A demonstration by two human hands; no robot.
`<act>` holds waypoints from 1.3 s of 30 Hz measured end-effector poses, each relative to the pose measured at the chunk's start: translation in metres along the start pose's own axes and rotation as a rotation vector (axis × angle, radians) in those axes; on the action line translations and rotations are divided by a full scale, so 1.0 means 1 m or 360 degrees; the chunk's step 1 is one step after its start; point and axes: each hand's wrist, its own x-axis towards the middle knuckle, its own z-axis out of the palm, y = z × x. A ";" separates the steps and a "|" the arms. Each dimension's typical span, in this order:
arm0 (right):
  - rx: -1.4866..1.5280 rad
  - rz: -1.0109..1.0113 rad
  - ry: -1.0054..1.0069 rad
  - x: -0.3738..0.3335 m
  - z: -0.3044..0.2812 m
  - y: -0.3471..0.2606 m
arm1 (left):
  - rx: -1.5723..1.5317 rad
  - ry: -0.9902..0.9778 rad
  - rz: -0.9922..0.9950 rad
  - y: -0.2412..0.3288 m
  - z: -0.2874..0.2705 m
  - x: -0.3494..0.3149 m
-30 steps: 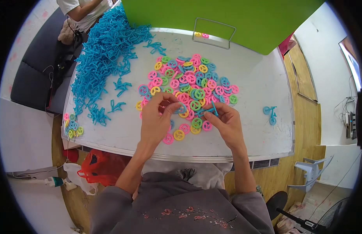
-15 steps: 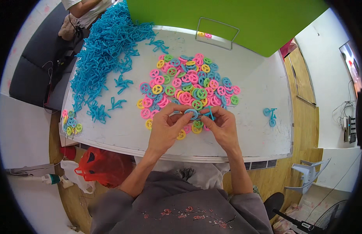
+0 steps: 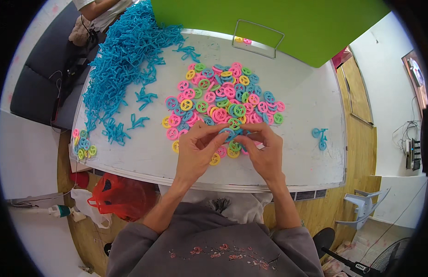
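My two bare forearms reach up from the near edge of the picture, grey sleeves pushed back, and meet over the near middle of a white worktop (image 3: pixel 144 152). My left hand (image 3: pixel 195 150) is palm down with fingers curled inward, its thumb and fingertips pinching a small blue wheel piece (image 3: pixel 228 133). My right hand (image 3: pixel 265 150) mirrors it, fingers bent toward the left hand, its grip closed on the same blue piece from the right side. The piece sits between both sets of fingertips, at the near edge of a heap of wheels (image 3: pixel 223 99) in pink, green, yellow and blue that spreads across the middle of the worktop. Some wheels lie partly under my hands.

To the far left rises a large tangled pile of blue frame parts (image 3: pixel 121 60), with a few loose ones scattered nearer. A small cluster of wheels (image 3: pixel 83 145) sits at the near left corner. One assembled blue toy bicycle (image 3: pixel 320 137) lies alone to the right. A green board (image 3: pixel 269 23) covers the far side, with a wire handle (image 3: pixel 258 39) in front of it. A red bag (image 3: pixel 117 194) sits on the floor, near left.
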 end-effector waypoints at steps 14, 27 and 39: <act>-0.0430 -0.0295 0.0097 -0.002 0.008 0.008 | -0.0037 0.0062 -0.0010 0.005 0.010 -0.005; -0.0600 -0.0469 0.0227 -0.006 0.014 0.007 | -0.0448 0.0190 -0.0269 0.007 0.017 -0.006; -0.0646 -0.0393 0.0125 -0.008 0.015 0.009 | -0.0392 0.0143 -0.0506 0.007 0.001 -0.003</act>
